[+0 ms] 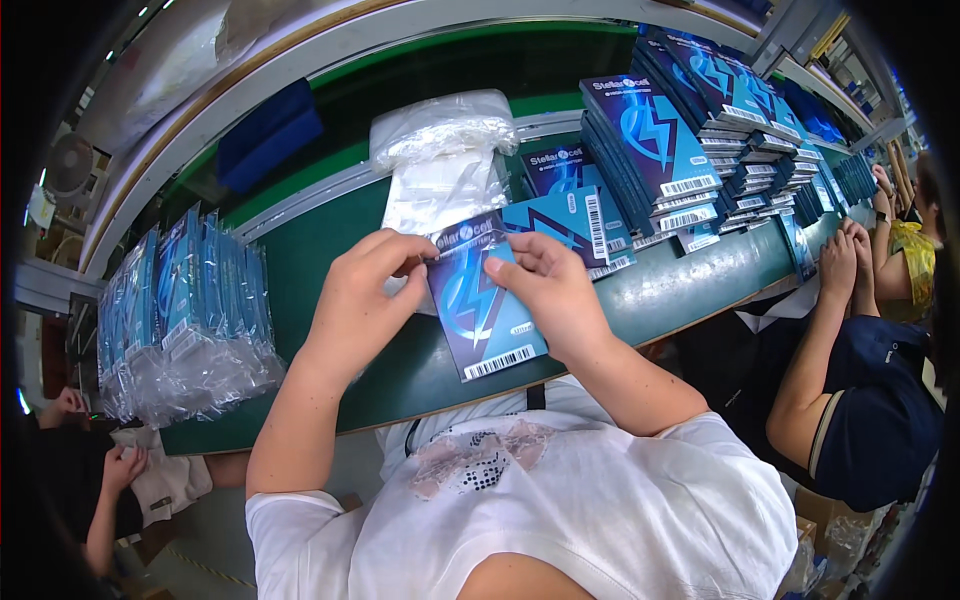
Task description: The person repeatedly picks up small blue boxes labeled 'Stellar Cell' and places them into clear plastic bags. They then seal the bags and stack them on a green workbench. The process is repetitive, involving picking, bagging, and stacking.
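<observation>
Both hands meet over the green work surface (330, 260), gripping one flat blue package (482, 300) between them. The left hand (362, 292) is curled, its fingertips pinching the package's upper left corner. The right hand (545, 288) is closed around the right edge, thumb on the face and fingers behind. The package is a rectangular card, dark blue at the top, lighter blue lower down, with a pale lightning-bolt figure in the middle and a white barcode label (499, 361) along its bottom edge. It tilts slightly, its bottom end nearest the person's body.

Just behind the hands lies a pile of clear plastic sleeves (440, 165), white and crinkled. To its right, loose blue cards (570, 215) of the same kind lie flat, each with a white barcode strip. Further right stands a tall stack of identical blue packages (655, 150), barcode labels showing at their ends, with more stacks (750, 110) beyond. At the left edge of the surface, a row of bagged packages (185, 310) stands on edge in shiny clear wrapping.

A neighbouring person's hands (845, 262) rest at the surface on the right.
</observation>
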Tool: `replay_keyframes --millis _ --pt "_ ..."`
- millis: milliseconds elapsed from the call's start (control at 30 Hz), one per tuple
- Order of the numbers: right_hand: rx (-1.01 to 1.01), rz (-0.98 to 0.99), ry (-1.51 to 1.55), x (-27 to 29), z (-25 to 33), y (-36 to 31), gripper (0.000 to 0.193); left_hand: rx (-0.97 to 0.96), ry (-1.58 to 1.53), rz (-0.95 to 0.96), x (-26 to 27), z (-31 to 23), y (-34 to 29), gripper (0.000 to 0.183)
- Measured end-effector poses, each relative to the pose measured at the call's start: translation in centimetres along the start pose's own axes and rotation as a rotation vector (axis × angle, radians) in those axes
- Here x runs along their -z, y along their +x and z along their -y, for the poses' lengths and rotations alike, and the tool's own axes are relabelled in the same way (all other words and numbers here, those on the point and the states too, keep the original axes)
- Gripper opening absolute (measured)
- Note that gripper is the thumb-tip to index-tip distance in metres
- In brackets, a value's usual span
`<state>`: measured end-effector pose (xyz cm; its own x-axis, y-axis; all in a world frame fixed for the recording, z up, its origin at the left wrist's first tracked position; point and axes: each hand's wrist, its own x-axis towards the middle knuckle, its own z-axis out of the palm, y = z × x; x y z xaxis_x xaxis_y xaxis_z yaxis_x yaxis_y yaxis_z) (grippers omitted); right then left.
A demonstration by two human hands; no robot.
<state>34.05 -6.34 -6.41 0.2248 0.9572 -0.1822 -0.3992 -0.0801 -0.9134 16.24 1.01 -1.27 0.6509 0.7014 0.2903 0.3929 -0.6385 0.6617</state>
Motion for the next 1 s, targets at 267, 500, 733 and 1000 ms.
replay_keyframes --millis 267,500,733,1000 --pt "0.155 -0.055 -0.143 -1.0 1.2 -1.6 0.018 0.498 -1.209 -0.090 -3.4 0.3 -1.2 0.034" --pt "0.426 0.280 -0.484 0.1 3.6 -2.1 0.094 0.421 -1.416 -0.126 -1.7 -1.1 0.2 0.032" --pt "1.265 0.070 -0.628 1.0 5.8 -2.1 0.046 0.410 -1.409 0.317 -1.6 -3.7 -2.3 0.039" --pt "1.121 0.653 -0.708 -4.8 5.1 -2.8 0.041 0.704 -1.580 0.249 0.2 -2.9 -3.4 0.037"
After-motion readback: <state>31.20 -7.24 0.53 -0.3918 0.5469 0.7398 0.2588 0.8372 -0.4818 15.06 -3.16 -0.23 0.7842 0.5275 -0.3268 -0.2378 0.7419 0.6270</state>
